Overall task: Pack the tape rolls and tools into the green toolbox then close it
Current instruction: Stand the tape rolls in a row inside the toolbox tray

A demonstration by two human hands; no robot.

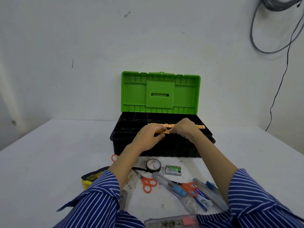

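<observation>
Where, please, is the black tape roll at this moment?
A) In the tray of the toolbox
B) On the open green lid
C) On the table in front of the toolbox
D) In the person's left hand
C: the black tape roll lies on the table just in front of the toolbox, between the forearms.

Bare workroom: white table [49, 162], dangling cables [269, 46]

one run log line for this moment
toolbox: lid open | left hand, right hand: on orange strip in tray | black tape roll: on table

One open toolbox [162, 145], two hands [148, 137], three orange scissors [148, 184], one black tape roll [153, 165], one staple box [173, 170].
</observation>
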